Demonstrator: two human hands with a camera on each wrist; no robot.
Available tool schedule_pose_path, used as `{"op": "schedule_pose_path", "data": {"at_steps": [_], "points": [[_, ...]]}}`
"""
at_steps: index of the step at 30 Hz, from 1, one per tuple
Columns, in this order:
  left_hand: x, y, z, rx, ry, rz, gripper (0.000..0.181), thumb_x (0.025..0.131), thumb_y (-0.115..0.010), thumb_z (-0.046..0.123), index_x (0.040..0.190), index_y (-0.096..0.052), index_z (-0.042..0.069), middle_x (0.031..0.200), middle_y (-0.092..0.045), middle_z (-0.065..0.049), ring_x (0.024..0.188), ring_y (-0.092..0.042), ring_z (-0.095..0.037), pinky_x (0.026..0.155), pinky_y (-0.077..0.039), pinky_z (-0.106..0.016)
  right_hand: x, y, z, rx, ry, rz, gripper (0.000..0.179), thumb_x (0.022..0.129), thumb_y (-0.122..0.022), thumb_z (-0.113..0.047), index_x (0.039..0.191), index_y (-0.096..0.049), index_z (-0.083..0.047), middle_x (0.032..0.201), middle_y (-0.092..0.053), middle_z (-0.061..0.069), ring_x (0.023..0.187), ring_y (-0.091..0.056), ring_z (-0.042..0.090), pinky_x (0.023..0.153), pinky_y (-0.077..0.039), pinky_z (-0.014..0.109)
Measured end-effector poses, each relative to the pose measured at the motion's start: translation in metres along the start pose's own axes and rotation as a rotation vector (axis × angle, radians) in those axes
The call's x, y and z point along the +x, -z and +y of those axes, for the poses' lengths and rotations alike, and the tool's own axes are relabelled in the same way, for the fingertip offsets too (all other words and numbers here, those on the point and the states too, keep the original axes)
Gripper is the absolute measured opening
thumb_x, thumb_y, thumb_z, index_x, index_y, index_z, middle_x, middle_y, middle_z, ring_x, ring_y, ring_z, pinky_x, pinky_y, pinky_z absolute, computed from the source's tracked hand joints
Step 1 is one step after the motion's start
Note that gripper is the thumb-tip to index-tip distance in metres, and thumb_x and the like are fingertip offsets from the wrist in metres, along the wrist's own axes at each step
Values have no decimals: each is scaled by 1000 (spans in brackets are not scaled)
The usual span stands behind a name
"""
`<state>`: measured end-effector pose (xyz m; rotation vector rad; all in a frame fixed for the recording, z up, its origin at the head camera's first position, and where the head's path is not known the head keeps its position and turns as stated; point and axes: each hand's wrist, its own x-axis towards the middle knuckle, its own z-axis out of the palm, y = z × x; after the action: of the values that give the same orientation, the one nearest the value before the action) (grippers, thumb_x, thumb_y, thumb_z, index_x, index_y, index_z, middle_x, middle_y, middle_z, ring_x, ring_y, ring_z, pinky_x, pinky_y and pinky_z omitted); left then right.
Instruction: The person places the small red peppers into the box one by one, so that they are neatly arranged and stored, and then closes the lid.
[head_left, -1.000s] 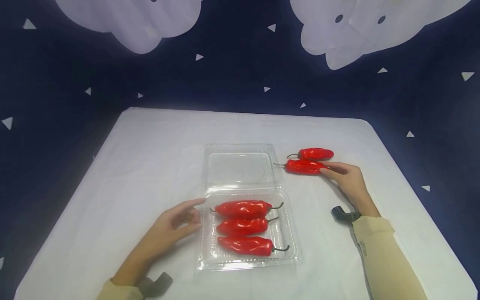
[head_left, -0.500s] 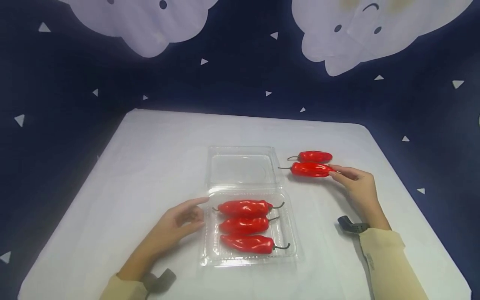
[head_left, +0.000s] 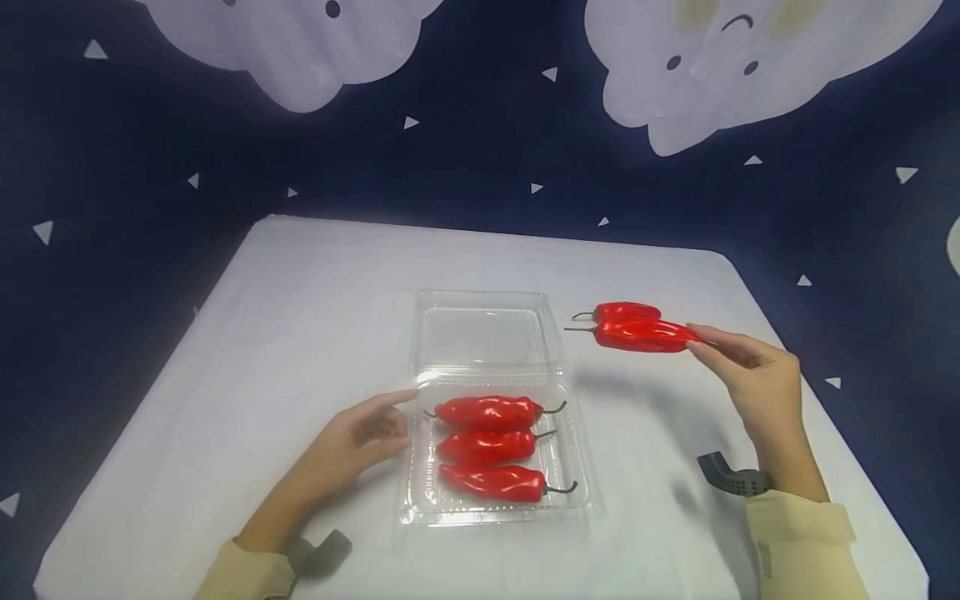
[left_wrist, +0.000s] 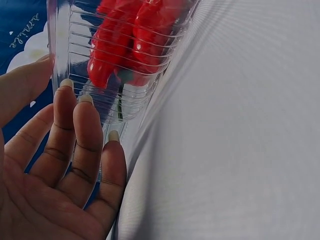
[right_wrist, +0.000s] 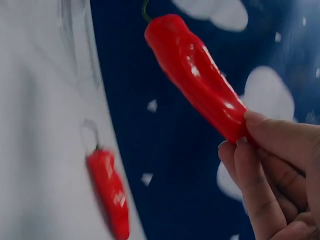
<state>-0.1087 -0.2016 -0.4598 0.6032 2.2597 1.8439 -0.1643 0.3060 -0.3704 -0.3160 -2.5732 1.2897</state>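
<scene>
My right hand (head_left: 761,383) pinches the tip of a red chili pepper (head_left: 645,336) between thumb and fingers, its green stem pointing left. In the right wrist view this held pepper (right_wrist: 195,75) hangs above the table. Behind it in the head view, a second red pepper (head_left: 626,311) lies on the table. My left hand (head_left: 348,446) rests at the left side of a clear plastic clamshell box (head_left: 577,500), fingers relaxed. Inside the box's base lie three red peppers (head_left: 487,447) in a row. The left wrist view shows the fingertips (left_wrist: 86,98) by the ribbed wall.
The clamshell's lid (head_left: 480,333) lies folded back, away from me. Everything stands on a white-covered table (head_left: 315,308). A dark blue cloth (head_left: 480,133) with white clouds and triangles hangs behind and around it.
My right hand has lifted its pepper off the table and moved it right, with its shadow now apart below. The left hand has stayed beside the box.
</scene>
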Motion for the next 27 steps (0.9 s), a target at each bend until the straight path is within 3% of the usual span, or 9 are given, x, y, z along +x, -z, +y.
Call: {"op": "schedule_pose_path", "data": {"at_steps": [6,10,13,19,27], "points": [[0,1,0,-15,-7,1,60,92,-75,7,147,-53,11,100,-67,-6,95,-66,-22,92,-56,-28,-32,-19,-37,102,234,-32,35,90,-81,-18,124,-75,-12,120,-74,2,113,-66,10,89,-53,14],[-2,0,-1,-7,11,8,59,92,-76,10,147,-55,17,100,-67,-5,95,-66,-21,91,-57,-28,-57,-44,-52,206,337,-131,29,87,-81,-6,116,-77,-7,116,-75,6,109,-70,13,88,-57,22],[-3,-2,-2,-8,15,9,59,92,-76,10,147,-55,19,100,-67,-5,95,-66,-21,91,-57,-29,-78,-65,-56,275,362,-233,25,86,-82,-4,111,-79,-8,114,-76,5,108,-71,15,86,-59,28],[-2,-3,1,-7,3,9,60,92,-76,9,147,-54,17,100,-67,-5,95,-67,-21,92,-57,-29,-109,-101,-55,241,407,-374,28,84,-84,-6,109,-80,-18,112,-76,-5,105,-72,15,80,-62,32],[0,-1,2,-6,-10,-2,59,92,-75,7,147,-54,13,99,-67,-6,94,-66,-21,91,-57,-29,-114,-117,-51,140,501,-342,27,82,-87,-10,107,-80,-17,111,-76,-4,99,-74,13,74,-62,27]]}}
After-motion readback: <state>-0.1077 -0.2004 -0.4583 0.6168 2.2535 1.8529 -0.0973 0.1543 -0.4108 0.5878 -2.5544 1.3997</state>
